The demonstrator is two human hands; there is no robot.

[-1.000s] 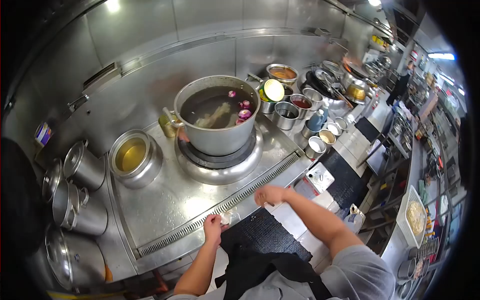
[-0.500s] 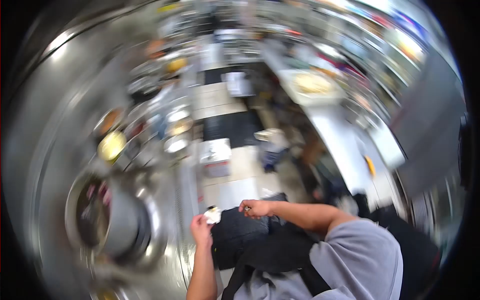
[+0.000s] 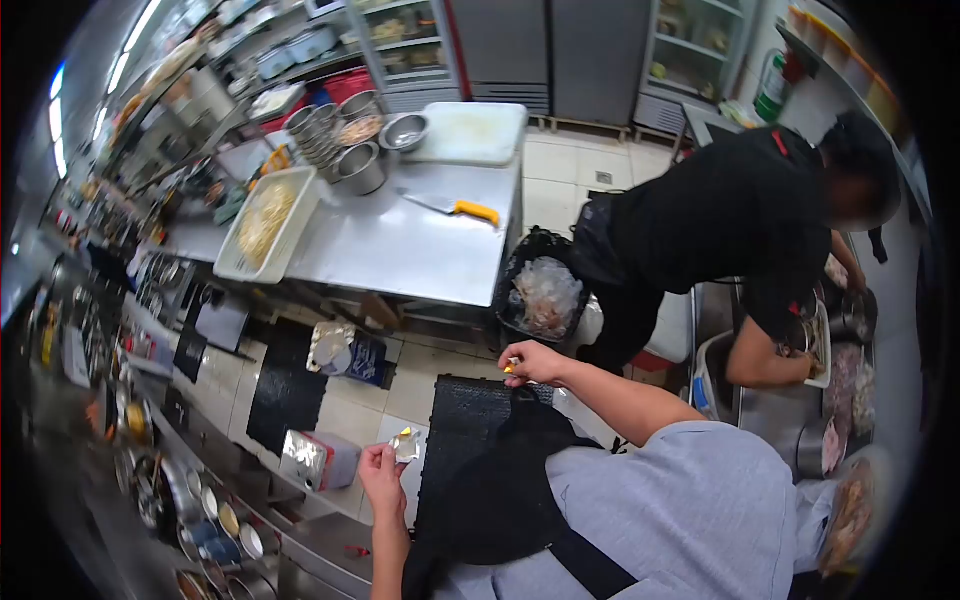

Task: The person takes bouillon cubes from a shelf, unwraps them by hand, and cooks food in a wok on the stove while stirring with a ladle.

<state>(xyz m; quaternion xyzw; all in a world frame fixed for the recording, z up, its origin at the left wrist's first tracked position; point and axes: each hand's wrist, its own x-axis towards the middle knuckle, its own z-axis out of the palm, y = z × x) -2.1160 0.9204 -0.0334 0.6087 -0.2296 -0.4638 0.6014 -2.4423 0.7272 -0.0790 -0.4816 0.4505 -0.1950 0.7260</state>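
Observation:
My left hand [image 3: 382,482] is closed, pinching a small opened foil wrapper [image 3: 406,445], silver with a yellow part, between thumb and fingers. Across from it, my right hand [image 3: 535,363] is curled shut with a small yellow piece [image 3: 510,368] showing at the fingertips; its kind is too small to make out. Both hands are held apart in the air in front of my black apron [image 3: 490,480], above the floor. Below my right hand lies a black floor mat [image 3: 470,405].
A bin with a clear plastic bag [image 3: 548,295] stands beyond my right hand. A steel table [image 3: 400,250] holds a yellow-handled knife [image 3: 475,212], a cutting board [image 3: 470,135] and a white basket [image 3: 225,262]. At right, a co-worker [image 3: 720,215] bends over a sink. Tins [image 3: 318,460] stand on the floor.
My view has swung to the right, bringing the table's end, the bin and the co-worker into sight. Both hands remain closed on small things, and the wrapper is still in my left hand.

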